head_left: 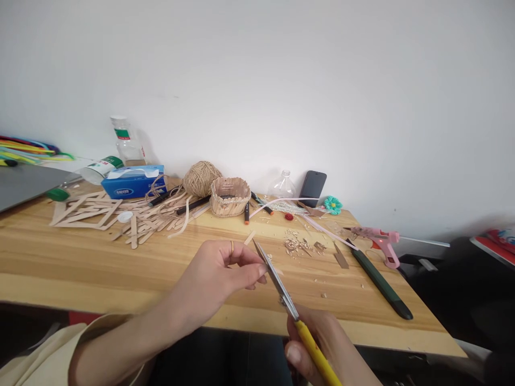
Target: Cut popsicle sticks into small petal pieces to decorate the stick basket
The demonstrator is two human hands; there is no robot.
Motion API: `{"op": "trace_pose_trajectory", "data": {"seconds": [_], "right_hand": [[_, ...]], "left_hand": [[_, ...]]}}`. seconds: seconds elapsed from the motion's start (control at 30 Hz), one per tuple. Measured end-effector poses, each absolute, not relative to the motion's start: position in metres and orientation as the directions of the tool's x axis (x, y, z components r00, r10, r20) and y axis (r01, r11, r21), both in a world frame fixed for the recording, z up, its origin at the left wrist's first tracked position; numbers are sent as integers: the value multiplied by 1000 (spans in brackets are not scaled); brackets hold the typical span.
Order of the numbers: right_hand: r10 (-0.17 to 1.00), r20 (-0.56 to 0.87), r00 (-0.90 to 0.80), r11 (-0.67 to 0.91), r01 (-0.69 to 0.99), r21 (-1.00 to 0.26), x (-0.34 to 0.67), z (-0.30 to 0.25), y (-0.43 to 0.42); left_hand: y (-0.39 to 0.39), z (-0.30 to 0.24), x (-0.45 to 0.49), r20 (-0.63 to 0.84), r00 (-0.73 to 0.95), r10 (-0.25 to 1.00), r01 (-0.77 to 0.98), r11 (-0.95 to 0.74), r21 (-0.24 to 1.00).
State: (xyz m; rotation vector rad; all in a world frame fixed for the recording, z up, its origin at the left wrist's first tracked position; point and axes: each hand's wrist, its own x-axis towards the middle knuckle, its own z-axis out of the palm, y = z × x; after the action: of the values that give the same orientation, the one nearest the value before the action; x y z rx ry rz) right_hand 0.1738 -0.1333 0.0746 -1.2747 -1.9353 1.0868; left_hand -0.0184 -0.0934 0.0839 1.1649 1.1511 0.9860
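My right hand (pixel 317 343) is wrapped round the yellow handle of a pair of scissors (pixel 287 300), whose metal blades point up and away to the left. Beside the blades, the thumb and fingers of my left hand (pixel 237 268) are pinched together. Whatever they hold is too small or too hidden to make out. A short pale wooden strip (pixel 250 237) shows just beyond the left fingers. Small wood clippings (pixel 295 244) lie scattered on the table past the scissor tips.
Along the wall stand a small wooden basket (pixel 230 198), a twine ball (pixel 202 178), a blue tissue pack (pixel 134 182) and a phone (pixel 313 186). Craft sticks (pixel 134 230) are heaped at left. A pink glue gun (pixel 378 238) and a dark green cutter-like tool (pixel 380 281) lie at right.
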Motion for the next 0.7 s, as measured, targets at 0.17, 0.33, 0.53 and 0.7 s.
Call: {"op": "trace_pose_trajectory", "data": {"seconds": [0.17,0.33,0.53,0.7], "right_hand": [[902,-67,-426,177,507,-844,171,64,-126],[929,-148,-339,90,595,-799,167,63,-125],[916,-173,-363,78,582,-810,166,54,-124],[901,-192,-388,94,608,-789,168,43,-116]], "left_hand": [[-93,83,-21,-145,194,970,24,143,989],[-92,86,-18,-151,146,978,26,149,988],[-91,87,-19,-120,115,986,58,114,992],[-89,84,-23,-123,108,987,45,119,992]]}}
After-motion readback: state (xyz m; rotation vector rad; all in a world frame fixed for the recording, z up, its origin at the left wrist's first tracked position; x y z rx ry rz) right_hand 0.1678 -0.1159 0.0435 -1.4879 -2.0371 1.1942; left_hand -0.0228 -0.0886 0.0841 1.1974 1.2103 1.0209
